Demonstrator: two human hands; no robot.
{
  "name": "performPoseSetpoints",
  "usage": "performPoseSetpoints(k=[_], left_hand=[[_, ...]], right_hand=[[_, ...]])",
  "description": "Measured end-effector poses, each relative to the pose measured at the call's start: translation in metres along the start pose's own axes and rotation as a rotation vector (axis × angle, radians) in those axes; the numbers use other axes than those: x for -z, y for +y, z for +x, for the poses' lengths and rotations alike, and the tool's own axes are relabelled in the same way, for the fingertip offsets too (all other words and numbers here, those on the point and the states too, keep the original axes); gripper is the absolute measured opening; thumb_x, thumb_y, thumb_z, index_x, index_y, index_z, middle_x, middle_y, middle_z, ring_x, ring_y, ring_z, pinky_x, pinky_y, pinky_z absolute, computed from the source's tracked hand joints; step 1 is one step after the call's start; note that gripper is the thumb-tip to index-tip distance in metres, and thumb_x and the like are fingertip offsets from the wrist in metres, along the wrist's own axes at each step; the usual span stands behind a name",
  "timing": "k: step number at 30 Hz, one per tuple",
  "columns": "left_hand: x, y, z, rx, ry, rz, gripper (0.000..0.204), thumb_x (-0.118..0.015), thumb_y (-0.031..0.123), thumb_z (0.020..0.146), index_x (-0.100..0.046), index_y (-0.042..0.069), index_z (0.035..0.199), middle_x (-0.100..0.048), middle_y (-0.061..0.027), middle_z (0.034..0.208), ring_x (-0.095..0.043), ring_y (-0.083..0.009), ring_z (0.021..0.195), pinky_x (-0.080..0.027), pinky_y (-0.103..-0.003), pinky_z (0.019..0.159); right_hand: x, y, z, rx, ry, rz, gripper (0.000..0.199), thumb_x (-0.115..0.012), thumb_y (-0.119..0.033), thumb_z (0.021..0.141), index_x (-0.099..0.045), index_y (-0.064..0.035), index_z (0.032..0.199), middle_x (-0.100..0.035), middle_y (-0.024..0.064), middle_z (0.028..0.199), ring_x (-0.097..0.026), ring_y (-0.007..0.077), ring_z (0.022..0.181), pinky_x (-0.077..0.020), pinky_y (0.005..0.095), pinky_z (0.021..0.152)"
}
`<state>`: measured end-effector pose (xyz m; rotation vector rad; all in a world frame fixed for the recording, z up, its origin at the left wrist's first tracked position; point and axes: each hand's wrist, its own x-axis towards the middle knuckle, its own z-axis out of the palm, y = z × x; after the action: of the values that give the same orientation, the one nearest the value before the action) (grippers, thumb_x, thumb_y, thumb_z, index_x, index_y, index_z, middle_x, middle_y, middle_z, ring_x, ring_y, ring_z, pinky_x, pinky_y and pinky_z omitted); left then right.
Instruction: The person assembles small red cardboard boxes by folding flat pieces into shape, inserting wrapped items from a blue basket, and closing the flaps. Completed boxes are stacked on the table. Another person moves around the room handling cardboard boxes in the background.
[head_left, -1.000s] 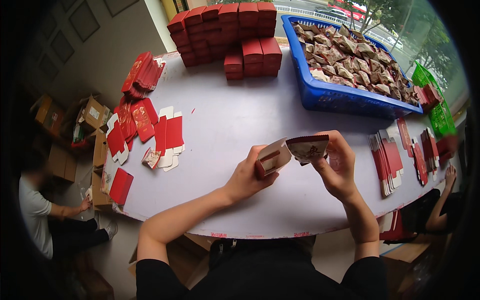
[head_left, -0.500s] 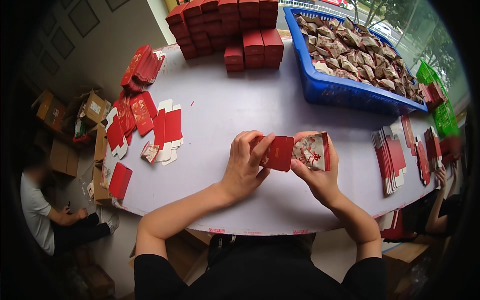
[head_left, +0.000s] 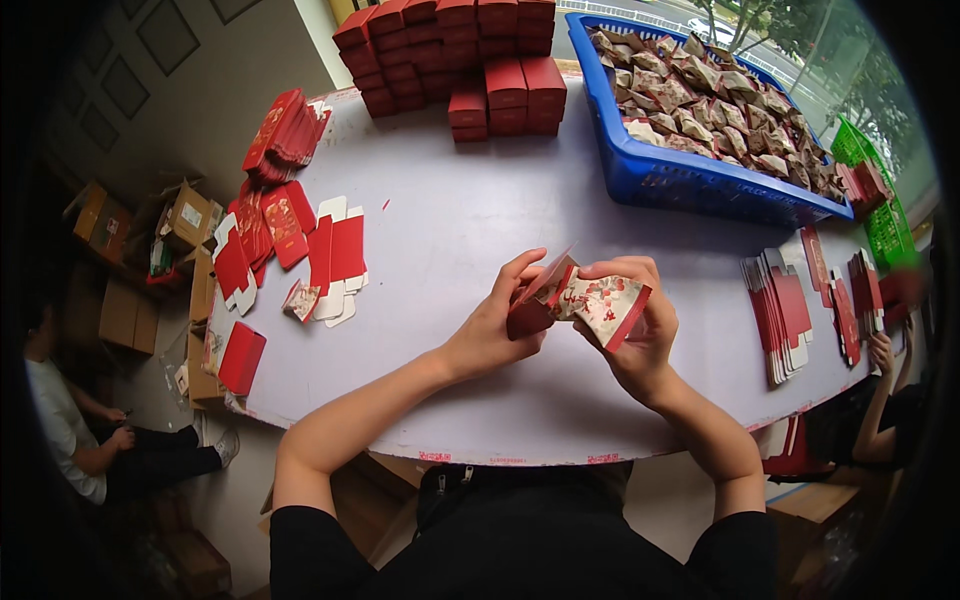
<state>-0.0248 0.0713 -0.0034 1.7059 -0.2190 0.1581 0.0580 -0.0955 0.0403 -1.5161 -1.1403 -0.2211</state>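
My left hand (head_left: 503, 318) grips a small red box (head_left: 531, 310) whose end faces right, its flap standing up. In my right hand (head_left: 640, 318) is a cream sachet (head_left: 602, 303) with red floral print and a red crimped edge. The sachet's left end meets the box's opening; how far in it reaches, I cannot tell. Both hands are above the middle of the white table (head_left: 450, 220). A similar sachet (head_left: 300, 300) lies at the left beside flattened red-and-white cartons (head_left: 338, 255).
A blue basket (head_left: 690, 185) full of sachets stands at the back right. Stacked red boxes (head_left: 450, 50) rise at the back. Folded cartons (head_left: 780, 315) lie at the right, near a green basket (head_left: 885, 230) and another person's hand (head_left: 881, 352). Someone sits at left (head_left: 75, 420).
The box has been turned so its end faces the sachet, and its flap now stands up. My right hand has tilted the sachet and brought it against the box.
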Motion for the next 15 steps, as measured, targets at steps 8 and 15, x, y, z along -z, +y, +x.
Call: performPoseSetpoints(k=[8, 15], left_hand=[[0.002, 0.006, -0.003, 0.032, -0.099, 0.009, 0.078, -0.055, -0.005, 0.073, -0.01, 0.011, 0.134, -0.039, -0.0127, 0.12, -0.045, -0.0188, 0.109, -0.041, -0.031, 0.085], [-0.005, 0.005, -0.006, 0.014, -0.049, 0.058, 0.066, -0.058, 0.0, 0.074, -0.018, 0.007, 0.127, -0.048, -0.0137, 0.112, -0.052, -0.0224, 0.099, -0.042, -0.032, 0.084]], right_hand=[[0.007, 0.006, 0.003, 0.022, 0.018, -0.133, 0.048, -0.079, -0.007, 0.061, -0.05, -0.0033, 0.099, -0.058, 0.0082, 0.095, -0.049, 0.0191, 0.09, -0.0425, 0.0304, 0.077], [0.001, 0.006, 0.001, 0.26, 0.075, -0.13, 0.066, -0.082, -0.013, 0.058, -0.036, -0.0095, 0.106, -0.058, 0.0053, 0.086, -0.053, 0.0205, 0.078, -0.0407, 0.0329, 0.069]])
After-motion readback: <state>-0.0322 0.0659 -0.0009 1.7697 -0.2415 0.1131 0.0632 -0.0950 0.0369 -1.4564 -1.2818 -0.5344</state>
